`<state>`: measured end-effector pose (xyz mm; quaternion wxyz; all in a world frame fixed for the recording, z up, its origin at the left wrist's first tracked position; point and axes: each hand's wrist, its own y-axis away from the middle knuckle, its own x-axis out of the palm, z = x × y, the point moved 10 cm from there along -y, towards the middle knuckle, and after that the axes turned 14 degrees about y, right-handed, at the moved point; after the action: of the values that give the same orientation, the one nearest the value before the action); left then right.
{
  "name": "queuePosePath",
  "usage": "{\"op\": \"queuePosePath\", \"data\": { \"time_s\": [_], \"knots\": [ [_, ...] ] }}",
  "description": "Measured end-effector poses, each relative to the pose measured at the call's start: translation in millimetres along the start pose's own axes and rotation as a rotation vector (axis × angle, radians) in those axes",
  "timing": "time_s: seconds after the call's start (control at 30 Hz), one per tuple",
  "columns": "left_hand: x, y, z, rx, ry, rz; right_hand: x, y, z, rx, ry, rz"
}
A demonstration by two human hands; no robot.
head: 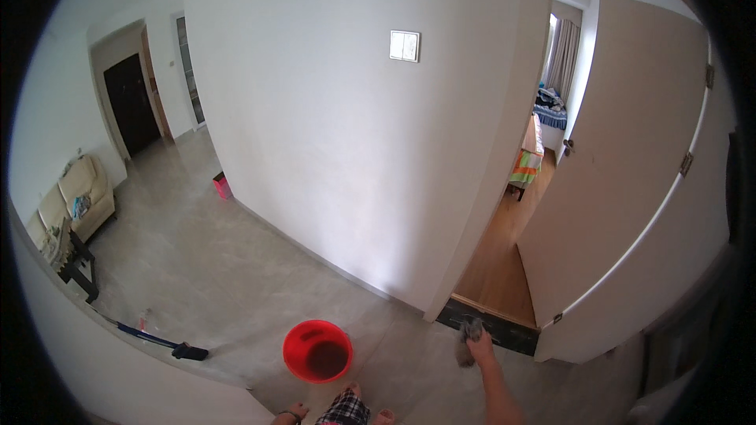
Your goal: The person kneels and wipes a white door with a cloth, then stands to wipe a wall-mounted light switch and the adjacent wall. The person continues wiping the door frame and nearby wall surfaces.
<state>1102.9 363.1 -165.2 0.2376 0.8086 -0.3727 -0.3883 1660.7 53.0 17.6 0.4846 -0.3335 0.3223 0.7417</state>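
Observation:
My right hand point(481, 347) is closed on a grey-brown cloth point(465, 351), held near the dark stone threshold point(508, 330) of a doorway; part of the cloth hangs below the fingers. My left hand point(297, 411) is low at the bottom edge, beside my checked shorts point(345, 408), with nothing seen in it; its fingers are too small to judge. In front of my feet stands a red plastic bucket point(301, 360) with dark liquid at the bottom.
A white door point(626, 147) stands ajar on the right. A wall with a light switch point(405, 46) rises ahead. At the left lie a broom point(189, 352), a cream sofa point(88, 195) and a dark-legged table point(80, 271). A pink box point(222, 186) sits by the wall corner.

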Motion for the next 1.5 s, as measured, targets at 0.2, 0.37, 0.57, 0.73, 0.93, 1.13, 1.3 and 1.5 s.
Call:
{"op": "queuePosePath", "data": {
  "time_s": [0.2,0.37,0.57,0.73,0.93,1.13,1.3,1.5],
  "knots": [
    [5,-58,-26,-0.033,0.091,-0.027,-168,-16,295,-0.547,-0.031,-0.145],
    [-8,-118,-55,-0.045,0.162,-0.048,-291,-10,497,-1.118,0.118,-0.68],
    [-34,-198,-119,-0.002,0.224,-0.063,-348,-57,670,-1.334,0.446,-1.207],
    [-59,-262,-159,0.043,0.263,-0.093,-314,-119,709,-1.267,0.719,-1.448],
    [-88,-312,-188,0.114,0.314,-0.134,-267,-144,681,-1.315,0.743,-1.301],
    [-74,-321,-239,0.078,0.289,-0.105,-262,-141,655,-1.497,0.78,-1.236],
    [-83,-315,-261,0.079,0.274,-0.11,-300,-97,696,-1.516,0.671,-1.267],
    [-69,-333,-362,0.246,0.127,-0.11,-296,-132,733,-1.149,0.859,-1.095]
  ]
}}
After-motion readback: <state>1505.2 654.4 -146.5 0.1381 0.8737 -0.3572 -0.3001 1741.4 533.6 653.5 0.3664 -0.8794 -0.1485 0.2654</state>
